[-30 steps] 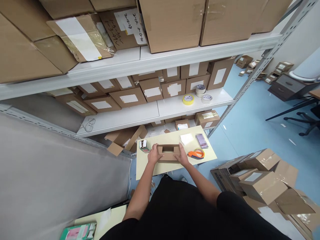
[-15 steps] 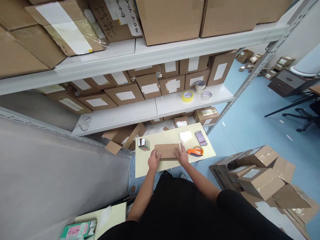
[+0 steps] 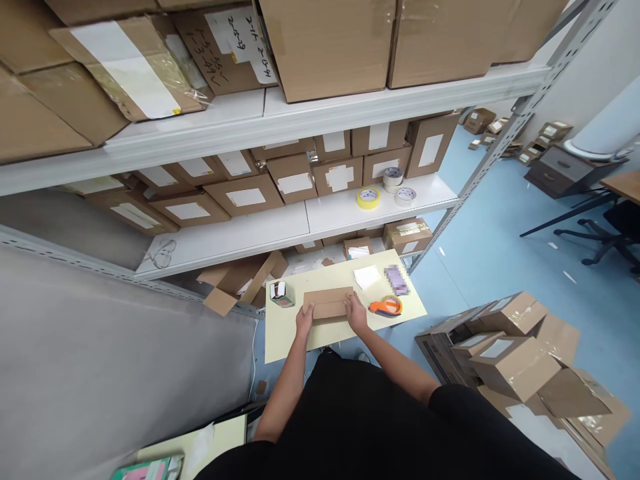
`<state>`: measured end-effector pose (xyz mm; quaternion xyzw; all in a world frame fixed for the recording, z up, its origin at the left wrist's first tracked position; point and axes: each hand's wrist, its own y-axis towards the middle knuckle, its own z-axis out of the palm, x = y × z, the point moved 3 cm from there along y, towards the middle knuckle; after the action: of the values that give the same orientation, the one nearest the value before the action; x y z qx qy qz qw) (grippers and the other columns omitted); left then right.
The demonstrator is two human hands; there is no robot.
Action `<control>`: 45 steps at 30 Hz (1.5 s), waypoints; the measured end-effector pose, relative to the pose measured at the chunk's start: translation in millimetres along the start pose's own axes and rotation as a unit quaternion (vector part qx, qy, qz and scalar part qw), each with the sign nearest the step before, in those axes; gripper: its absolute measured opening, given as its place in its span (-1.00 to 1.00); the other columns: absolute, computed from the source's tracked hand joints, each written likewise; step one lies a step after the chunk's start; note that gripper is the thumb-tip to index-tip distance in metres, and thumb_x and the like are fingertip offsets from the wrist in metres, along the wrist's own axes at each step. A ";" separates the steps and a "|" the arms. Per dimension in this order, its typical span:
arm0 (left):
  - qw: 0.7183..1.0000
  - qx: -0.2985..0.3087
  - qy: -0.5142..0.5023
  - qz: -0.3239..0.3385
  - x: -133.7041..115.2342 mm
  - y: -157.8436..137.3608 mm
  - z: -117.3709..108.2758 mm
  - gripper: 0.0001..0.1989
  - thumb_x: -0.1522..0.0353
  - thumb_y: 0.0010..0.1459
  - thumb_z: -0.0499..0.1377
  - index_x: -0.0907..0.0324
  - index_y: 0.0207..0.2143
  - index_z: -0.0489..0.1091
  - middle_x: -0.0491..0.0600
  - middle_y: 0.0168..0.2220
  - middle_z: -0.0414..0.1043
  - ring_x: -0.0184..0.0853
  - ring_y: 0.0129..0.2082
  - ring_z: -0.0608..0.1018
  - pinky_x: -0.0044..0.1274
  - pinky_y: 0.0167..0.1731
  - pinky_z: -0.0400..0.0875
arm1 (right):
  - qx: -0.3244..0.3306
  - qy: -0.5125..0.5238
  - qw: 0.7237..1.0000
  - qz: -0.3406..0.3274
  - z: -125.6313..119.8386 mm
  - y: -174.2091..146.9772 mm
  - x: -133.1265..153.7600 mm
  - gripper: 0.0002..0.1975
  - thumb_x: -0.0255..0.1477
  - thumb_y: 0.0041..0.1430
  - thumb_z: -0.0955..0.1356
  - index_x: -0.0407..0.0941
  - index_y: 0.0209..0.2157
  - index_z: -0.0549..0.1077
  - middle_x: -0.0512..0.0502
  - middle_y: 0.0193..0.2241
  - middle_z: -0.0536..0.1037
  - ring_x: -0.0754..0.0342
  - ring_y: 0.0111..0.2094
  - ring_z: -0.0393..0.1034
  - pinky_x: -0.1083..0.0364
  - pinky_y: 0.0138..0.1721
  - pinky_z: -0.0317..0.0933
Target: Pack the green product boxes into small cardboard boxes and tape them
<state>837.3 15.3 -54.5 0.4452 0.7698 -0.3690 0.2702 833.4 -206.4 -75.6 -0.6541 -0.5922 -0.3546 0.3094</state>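
A small brown cardboard box (image 3: 328, 303) is on the pale yellow table (image 3: 283, 340), its top flaps meeting at a seam. My left hand (image 3: 304, 321) grips its left end, thumb on the near side. At the right end my right hand (image 3: 356, 313) holds the box with fingers curled over its edge. An orange tape dispenser (image 3: 385, 307) with a roll of tape lies just right of my right hand. Behind it are a white sheet of paper (image 3: 367, 277) and a blurred purple item (image 3: 397, 280). A small open carton (image 3: 283, 294) stands to the left.
Metal shelving (image 3: 330, 110) with cardboard boxes rises behind the table. A yellow tape roll (image 3: 369, 198) and white rolls (image 3: 405, 195) sit on the middle shelf. An open box (image 3: 240, 280) is at the table's left; stacked cartons (image 3: 515, 360) stand at right.
My left hand has shifted from the top of the box to its left end. The right hand has slid slightly down its end. The camera view has moved a little.
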 end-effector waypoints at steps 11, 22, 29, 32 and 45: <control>0.999 0.046 -0.019 0.012 -14.7 25.2 9.4 -0.52 0.16 0.44 -0.02 0.19 0.27 0.31 0.11 0.21 0.47 -0.24 0.21 0.51 -0.46 0.14 0.43 | 0.068 -0.095 0.993 0.031 -4.3 32.2 -9.6 -0.38 -0.27 0.45 0.12 -0.03 0.48 -0.02 -0.24 0.45 0.09 -0.20 0.26 0.35 -0.14 0.19 0.31; 0.994 0.018 0.076 -0.070 -18.5 32.3 14.9 -0.51 0.12 0.36 0.01 0.18 0.20 0.34 0.15 0.15 0.52 -0.09 0.16 0.54 -0.35 0.11 0.43 | 0.110 -0.179 0.977 0.038 -4.8 31.3 -7.7 -0.35 -0.17 0.48 0.09 0.01 0.50 -0.11 -0.43 0.35 0.25 -0.32 0.18 0.41 -0.24 0.12 0.31; 0.986 0.014 0.132 -0.104 -17.9 32.0 17.4 -0.28 -0.09 0.27 0.02 0.24 0.25 0.23 0.27 0.12 0.52 0.06 0.14 0.55 -0.24 0.06 0.43 | 0.167 -0.200 0.964 0.058 -10.2 32.6 -4.0 -0.35 -0.16 0.48 0.08 0.01 0.50 -0.14 -0.46 0.28 0.31 -0.29 0.00 0.54 -0.19 0.03 0.36; 0.984 0.015 0.145 -0.106 -16.7 35.4 18.7 -0.31 -0.08 0.28 0.02 0.24 0.21 0.26 0.28 0.11 0.53 0.06 0.14 0.55 -0.25 0.06 0.43 | 0.175 -0.211 0.960 0.058 -10.4 33.0 -2.3 -0.35 -0.20 0.48 0.08 0.01 0.50 -0.14 -0.45 0.34 0.24 -0.26 0.00 0.54 -0.17 0.01 0.37; 0.988 -0.007 0.134 -0.076 -12.5 45.4 19.1 -0.45 -0.02 0.32 0.04 0.18 0.13 0.36 0.14 0.12 0.54 -0.16 0.11 0.59 -0.45 0.04 0.48 | 0.064 -0.025 0.998 0.003 -67.0 33.4 -52.5 -0.29 -0.39 0.24 0.31 -0.11 0.41 0.17 -0.22 0.24 0.44 -0.15 0.25 0.30 -0.11 0.28 0.19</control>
<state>884.9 8.8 -71.2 0.4288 0.8332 -0.3204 0.1388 857.6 -294.4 -81.4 -0.6432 -0.6192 -0.2992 0.3367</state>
